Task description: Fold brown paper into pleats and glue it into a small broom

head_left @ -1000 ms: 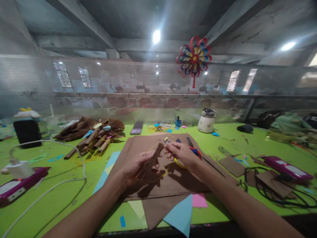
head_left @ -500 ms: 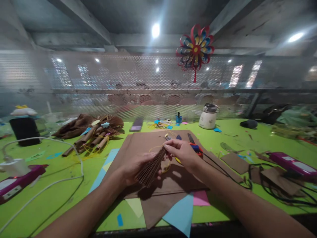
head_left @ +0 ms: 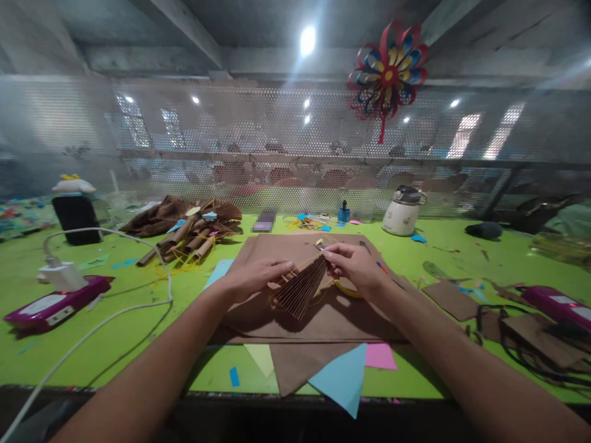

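Observation:
A pleated brown paper fan (head_left: 301,289) is spread over the middle of the table, narrow end up and to the right. My right hand (head_left: 357,266) pinches that narrow end between thumb and fingers. Thin yellow thread runs from the pinched end toward my left hand (head_left: 253,278) and loops beside the pleats. That hand lies along the fan's left edge with its fingers stretched out; some fingertips are hidden, and whether they touch the thread I cannot tell. Under both hands lies a stack of brown paper sheets (head_left: 258,249). A yellow-handled tool (head_left: 347,289) sits partly behind my right hand.
At the back left are rolled brown paper pieces (head_left: 187,240) with yellow thread. A white bottle (head_left: 401,212) and a small blue bottle (head_left: 343,213) stand at the back. Purple power strips (head_left: 58,301) and cables lie left and right. Coloured paper (head_left: 341,375) overhangs the front edge.
My left hand has loosened from the fan and moved to its left side, fingers straightened. The right hand still pinches the narrow end. The view has shifted left and down.

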Motion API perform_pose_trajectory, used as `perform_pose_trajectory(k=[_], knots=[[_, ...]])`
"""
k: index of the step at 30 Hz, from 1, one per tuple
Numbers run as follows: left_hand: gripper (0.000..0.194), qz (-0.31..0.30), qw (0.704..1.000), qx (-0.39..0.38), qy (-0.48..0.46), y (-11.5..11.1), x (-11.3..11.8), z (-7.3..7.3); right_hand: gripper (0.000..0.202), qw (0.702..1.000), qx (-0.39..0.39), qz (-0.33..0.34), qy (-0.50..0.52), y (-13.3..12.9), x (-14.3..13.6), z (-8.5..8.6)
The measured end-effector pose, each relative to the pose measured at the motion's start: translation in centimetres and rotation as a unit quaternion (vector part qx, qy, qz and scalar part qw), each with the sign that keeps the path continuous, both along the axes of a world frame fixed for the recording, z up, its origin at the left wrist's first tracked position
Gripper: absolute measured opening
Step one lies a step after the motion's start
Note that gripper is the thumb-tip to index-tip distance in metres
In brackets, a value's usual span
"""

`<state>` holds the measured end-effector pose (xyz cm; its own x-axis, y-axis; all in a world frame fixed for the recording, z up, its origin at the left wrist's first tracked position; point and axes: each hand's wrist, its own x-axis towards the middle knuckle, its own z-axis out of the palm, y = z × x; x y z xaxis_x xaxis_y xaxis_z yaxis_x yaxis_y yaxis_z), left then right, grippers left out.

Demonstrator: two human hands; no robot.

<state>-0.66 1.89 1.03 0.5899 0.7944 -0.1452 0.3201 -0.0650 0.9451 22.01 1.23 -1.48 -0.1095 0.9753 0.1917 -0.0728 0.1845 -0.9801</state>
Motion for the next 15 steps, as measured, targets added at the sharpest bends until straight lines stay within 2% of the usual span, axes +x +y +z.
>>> perform_pose_trajectory(k=[3,5,7,9,11,13,15], knots=[[0.040,0.038,0.995,0.077,0.055,0.3,-0.3,1.0,0.027,1.000,-0.004,-0.009,-0.007,0.1,0.2,0.2],[0.033,0.097,0.980,0.161,0.064,0.7,-0.5,1.3,0.028,1.000,-0.007,-0.015,-0.015,0.2,0.4,0.3],[0.026,0.169,0.945,0.273,0.070,0.9,-0.5,1.2,0.027,1.000,-0.012,-0.021,-0.016,0.2,0.4,0.3],[0.024,0.195,0.913,0.352,0.073,0.7,-0.1,1.0,0.026,0.999,-0.023,-0.030,-0.006,0.3,0.5,0.3],[0.024,0.153,0.916,0.367,0.061,0.0,0.6,0.9,0.024,0.999,-0.033,-0.039,0.015,0.5,0.6,0.2],[0.026,0.079,0.936,0.340,0.036,-1.1,1.4,0.9,0.022,0.997,-0.040,-0.047,0.041,0.7,0.7,0.2],[0.037,0.016,0.952,0.306,0.007,-2.1,2.3,0.9,0.017,0.995,-0.048,-0.055,0.069,0.8,0.9,0.3]])
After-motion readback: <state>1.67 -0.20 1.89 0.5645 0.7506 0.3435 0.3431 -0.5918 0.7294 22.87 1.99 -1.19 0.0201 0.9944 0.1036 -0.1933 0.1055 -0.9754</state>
